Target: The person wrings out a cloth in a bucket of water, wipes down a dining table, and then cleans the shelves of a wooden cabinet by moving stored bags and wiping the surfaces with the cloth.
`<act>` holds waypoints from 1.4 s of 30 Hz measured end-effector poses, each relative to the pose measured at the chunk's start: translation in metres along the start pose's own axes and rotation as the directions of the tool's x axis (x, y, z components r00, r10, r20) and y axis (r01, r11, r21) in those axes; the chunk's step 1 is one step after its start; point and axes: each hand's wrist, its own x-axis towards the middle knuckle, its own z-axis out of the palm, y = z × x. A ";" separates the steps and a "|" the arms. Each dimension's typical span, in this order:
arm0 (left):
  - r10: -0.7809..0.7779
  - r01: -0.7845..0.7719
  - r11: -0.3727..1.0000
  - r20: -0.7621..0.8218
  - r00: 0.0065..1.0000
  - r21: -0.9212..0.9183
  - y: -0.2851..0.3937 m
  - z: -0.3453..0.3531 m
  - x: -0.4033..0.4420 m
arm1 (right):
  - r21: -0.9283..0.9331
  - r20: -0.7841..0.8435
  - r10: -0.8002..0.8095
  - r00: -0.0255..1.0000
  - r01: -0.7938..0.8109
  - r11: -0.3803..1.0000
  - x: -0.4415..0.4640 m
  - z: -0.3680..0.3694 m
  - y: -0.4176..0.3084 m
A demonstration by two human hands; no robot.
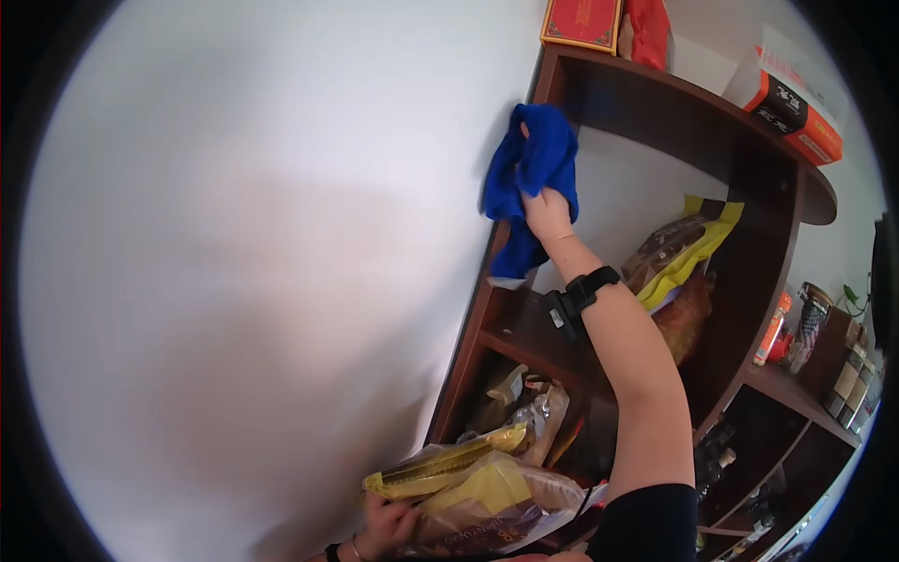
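Observation:
My right hand (549,214) reaches up the brown shelf unit (552,323), wrapped in a bunched blue cloth (536,164). The cloth lies against the unit's left upright, beside the white wall, and partly covers my fingers. At the bottom of the view, my left hand (382,525) has its fingers curled around the edge of a yellow plastic package (445,464). A clear plastic bag with a yellow panel (496,496) rests against that package. My left fingertips are partly hidden.
A brown-and-yellow bag (679,244) stands in the upper compartment. On top sit a red box (581,23) and an orange-and-white package (791,108). Several plastic packets (534,412) fill the lower left compartment. Small jars (852,379) stand on the right section.

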 end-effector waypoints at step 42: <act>-0.122 0.197 0.908 0.218 0.968 -0.369 0.005 0.005 -0.009 | -0.302 0.900 0.219 0.376 0.176 0.937 -0.088 -0.021 -0.032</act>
